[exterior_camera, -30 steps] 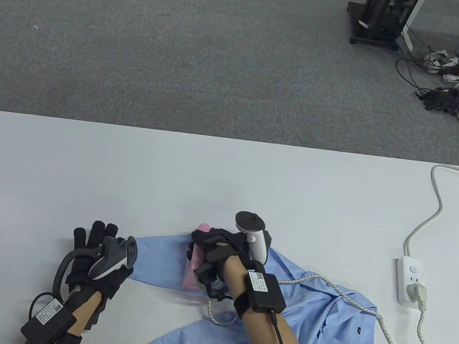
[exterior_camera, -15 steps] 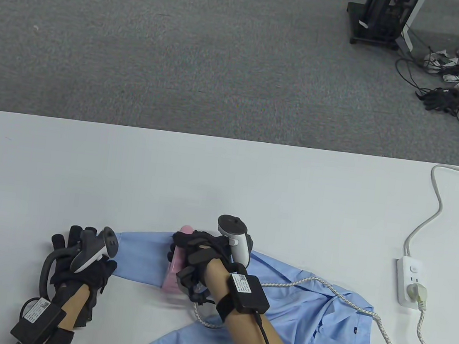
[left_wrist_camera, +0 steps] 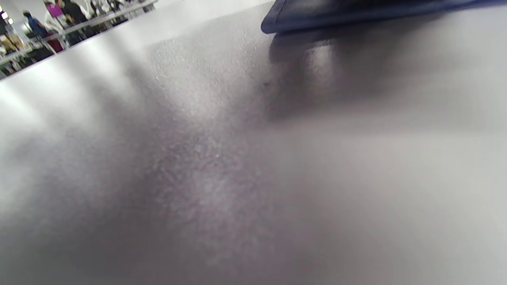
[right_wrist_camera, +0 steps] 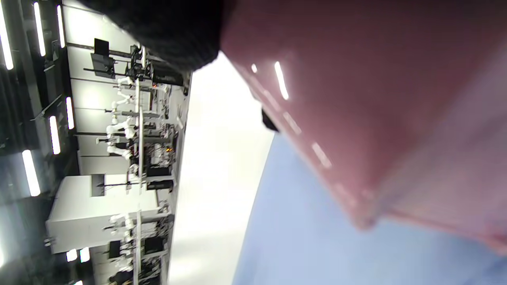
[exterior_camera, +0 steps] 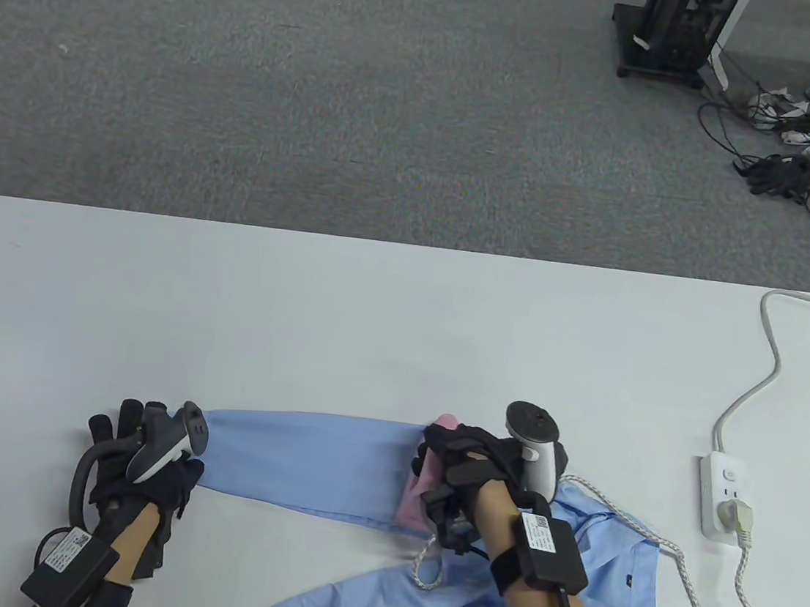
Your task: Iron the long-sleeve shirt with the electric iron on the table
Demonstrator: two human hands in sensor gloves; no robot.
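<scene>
The right hand (exterior_camera: pixel 477 467) grips the handle of the pink iron (exterior_camera: pixel 421 501), which sits on the blue shirt (exterior_camera: pixel 565 559) at the inner end of its stretched sleeve (exterior_camera: pixel 297 460). Left of that grip the sleeve runs smooth to the left hand (exterior_camera: pixel 149 460), pressed flat on the cuff. Bare white table (exterior_camera: pixel 374 314) spreads beyond both. The iron's soleplate is hidden; the left wrist view is mostly blur.

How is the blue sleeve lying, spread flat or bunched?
Spread flat: the sleeve stretches straight between the left hand and the pink iron.
</scene>
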